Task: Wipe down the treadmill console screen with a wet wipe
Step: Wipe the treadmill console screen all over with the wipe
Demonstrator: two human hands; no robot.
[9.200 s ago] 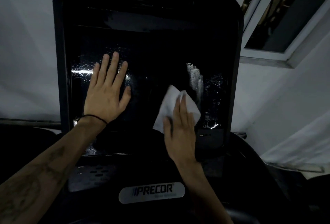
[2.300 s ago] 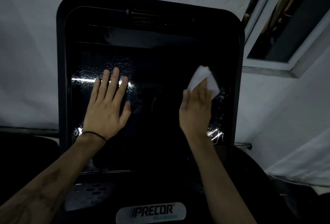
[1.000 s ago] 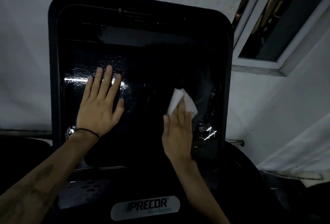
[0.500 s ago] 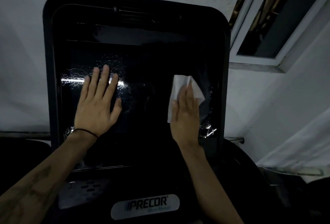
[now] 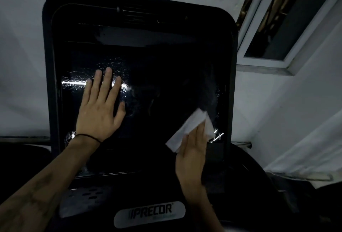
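Note:
The black treadmill console screen [image 5: 159,87] fills the middle of the view, glossy, with wet droplets and light streaks on it. My left hand [image 5: 100,106] lies flat on the screen's left half, fingers spread, a thin black band at the wrist. My right hand [image 5: 193,150] presses a white wet wipe [image 5: 190,128] against the screen's lower right part. The wipe sticks out above and left of the fingers.
A silver PRECOR badge [image 5: 149,213] sits below the screen, with a grey vented panel [image 5: 83,198] to its left. White wall surrounds the console. A white-framed window [image 5: 288,28] stands at the upper right. Dark machine parts lie at the lower right.
My right hand slid the wipe down the screen's right side, from mid-height to the lower right part. My left hand stayed flat in place.

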